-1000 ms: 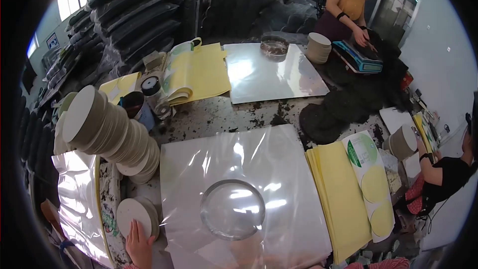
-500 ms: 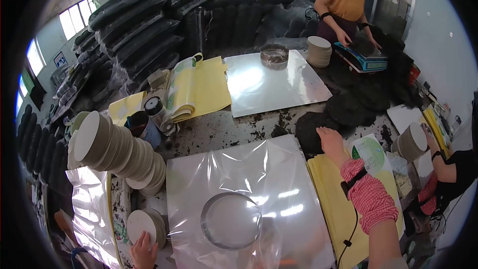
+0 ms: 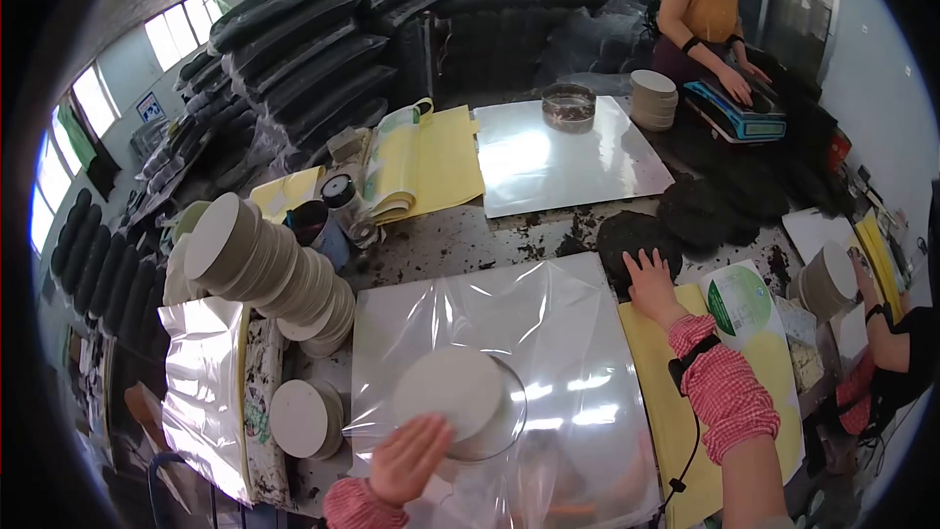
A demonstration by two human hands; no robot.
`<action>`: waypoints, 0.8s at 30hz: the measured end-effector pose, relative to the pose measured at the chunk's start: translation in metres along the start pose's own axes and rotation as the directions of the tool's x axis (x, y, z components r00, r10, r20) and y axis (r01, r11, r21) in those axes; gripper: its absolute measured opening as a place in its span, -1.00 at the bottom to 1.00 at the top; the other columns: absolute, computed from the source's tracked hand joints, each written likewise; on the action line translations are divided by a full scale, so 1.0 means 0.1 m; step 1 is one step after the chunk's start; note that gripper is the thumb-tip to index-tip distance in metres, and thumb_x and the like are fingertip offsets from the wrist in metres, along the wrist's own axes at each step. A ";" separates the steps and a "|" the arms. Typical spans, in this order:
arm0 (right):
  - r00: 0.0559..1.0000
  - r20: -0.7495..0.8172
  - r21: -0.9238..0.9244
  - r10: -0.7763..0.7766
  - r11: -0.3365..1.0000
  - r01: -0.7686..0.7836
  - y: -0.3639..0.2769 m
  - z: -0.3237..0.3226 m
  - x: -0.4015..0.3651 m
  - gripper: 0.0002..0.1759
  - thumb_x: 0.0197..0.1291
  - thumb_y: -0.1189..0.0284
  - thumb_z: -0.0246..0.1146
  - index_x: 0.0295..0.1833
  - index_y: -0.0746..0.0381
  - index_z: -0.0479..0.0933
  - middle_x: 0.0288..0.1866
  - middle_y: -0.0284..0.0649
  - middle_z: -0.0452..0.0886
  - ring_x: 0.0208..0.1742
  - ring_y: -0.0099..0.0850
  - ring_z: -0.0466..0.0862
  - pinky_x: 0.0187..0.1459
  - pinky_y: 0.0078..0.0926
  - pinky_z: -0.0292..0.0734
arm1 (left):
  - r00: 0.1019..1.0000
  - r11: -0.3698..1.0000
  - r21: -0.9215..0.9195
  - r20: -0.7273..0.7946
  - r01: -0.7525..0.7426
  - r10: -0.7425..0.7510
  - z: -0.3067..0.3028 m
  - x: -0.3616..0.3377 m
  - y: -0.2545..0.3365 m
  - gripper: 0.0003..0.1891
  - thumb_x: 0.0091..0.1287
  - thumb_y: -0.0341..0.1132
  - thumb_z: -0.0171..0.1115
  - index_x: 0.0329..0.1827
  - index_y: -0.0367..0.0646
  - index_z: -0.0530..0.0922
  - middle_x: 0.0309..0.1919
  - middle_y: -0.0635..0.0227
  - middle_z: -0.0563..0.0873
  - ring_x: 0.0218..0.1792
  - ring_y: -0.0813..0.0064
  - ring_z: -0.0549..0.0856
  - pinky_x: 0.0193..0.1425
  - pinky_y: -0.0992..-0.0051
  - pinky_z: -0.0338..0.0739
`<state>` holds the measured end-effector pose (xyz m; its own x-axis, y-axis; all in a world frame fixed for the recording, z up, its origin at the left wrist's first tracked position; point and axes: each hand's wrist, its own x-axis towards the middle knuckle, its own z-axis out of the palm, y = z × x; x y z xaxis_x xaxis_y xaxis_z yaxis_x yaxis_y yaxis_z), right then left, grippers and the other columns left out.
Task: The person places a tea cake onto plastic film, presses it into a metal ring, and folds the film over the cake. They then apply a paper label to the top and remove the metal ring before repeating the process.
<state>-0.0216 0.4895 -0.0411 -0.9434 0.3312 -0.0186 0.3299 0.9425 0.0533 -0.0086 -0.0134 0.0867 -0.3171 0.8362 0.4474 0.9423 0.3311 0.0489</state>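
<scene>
My left hand [image 3: 411,456] holds a round grey-white cardboard disc [image 3: 448,387] by its near edge. The disc overlaps a thin metal ring [image 3: 519,409] lying on a clear plastic sheet [image 3: 578,333] in front of me. My right hand [image 3: 651,286] rests with fingers spread on the near edge of a dark, rough round cake [image 3: 627,235], which looks like dried seaweed. Beneath my right forearm are yellow printed bags [image 3: 636,372]. A short stack of discs [image 3: 302,419] stands left of the plastic sheet.
A tall leaning stack of discs [image 3: 269,260] stands at the left, near a lidded jar [image 3: 343,198]. Another metal ring [image 3: 568,110] sits on a far plastic sheet [image 3: 519,176]. More dark cakes [image 3: 710,211] lie at the right. A co-worker [image 3: 715,10] handles a blue scale [image 3: 734,113]; another person's arm [image 3: 881,333] shows at right.
My left hand has moved from the short stack to the right, carrying a disc over the metal ring. My right hand stays at the dark cake, fingers now more spread. The view has shifted slightly.
</scene>
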 end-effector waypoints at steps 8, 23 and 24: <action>0.797 -0.496 0.751 0.345 0.631 0.194 -0.14 -0.72 -0.33 -0.48 0.34 0.57 0.01 0.42 0.36 0.34 0.29 0.07 0.53 0.33 -0.02 0.52 0.29 -0.39 0.41 | 0.906 1.000 0.019 0.423 0.012 -0.018 0.44 0.32 -0.06 -0.33 0.42 0.17 0.12 0.50 0.00 0.38 0.52 -0.04 0.30 0.57 0.02 0.23 0.53 -0.24 0.12; 0.521 -0.618 0.235 -0.588 0.494 0.837 -1.86 -1.15 -1.73 -0.48 0.21 0.44 0.24 0.32 0.22 0.53 0.39 0.03 0.48 0.44 0.04 0.46 0.40 0.07 0.37 | 0.798 -0.159 -0.910 0.414 0.384 -0.438 1.42 -0.12 -0.61 -0.42 0.62 -0.02 -0.16 0.52 -0.26 0.28 0.50 0.11 0.35 0.50 0.25 0.36 0.58 0.31 0.23; 0.516 -0.512 0.174 -0.687 0.505 0.845 -1.97 -0.98 -1.83 -0.47 0.20 0.38 0.27 0.32 0.17 0.54 0.39 0.00 0.48 0.44 0.06 0.45 0.42 0.13 0.33 | 0.698 -0.758 -0.652 0.554 0.025 -0.453 0.91 0.09 -0.64 -0.49 0.62 -0.11 -0.06 0.49 -0.23 0.35 0.44 0.16 0.43 0.47 0.26 0.40 0.55 0.25 0.29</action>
<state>0.0832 0.2391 0.0495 -0.7311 -0.4995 0.4648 -0.6249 0.7637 -0.1623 -0.0815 0.0124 0.0062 -0.7081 0.6759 -0.2044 -0.6523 -0.5153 0.5559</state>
